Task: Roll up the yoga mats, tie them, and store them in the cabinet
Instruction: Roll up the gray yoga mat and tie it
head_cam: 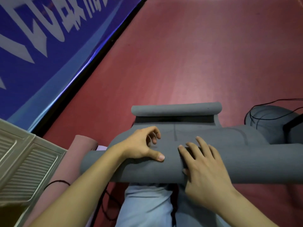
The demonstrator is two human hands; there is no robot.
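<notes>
- My left hand [144,145] and right hand [201,163], fingers flat, press the grey mat [237,163] roll to keep it tight.
- Pink mat [70,161] waits at 9 o'clock, touching the cabinet [24,161].

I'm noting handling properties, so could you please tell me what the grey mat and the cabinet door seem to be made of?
Grey mat: looks like soft matte foam or rubber; it curls thickly, shows no shine, and dents slightly under the right hand and left hand.
Cabinet door: probably painted sheet metal or moulded plastic; beige, faintly glossy, with pressed louvre ridges.
</notes>
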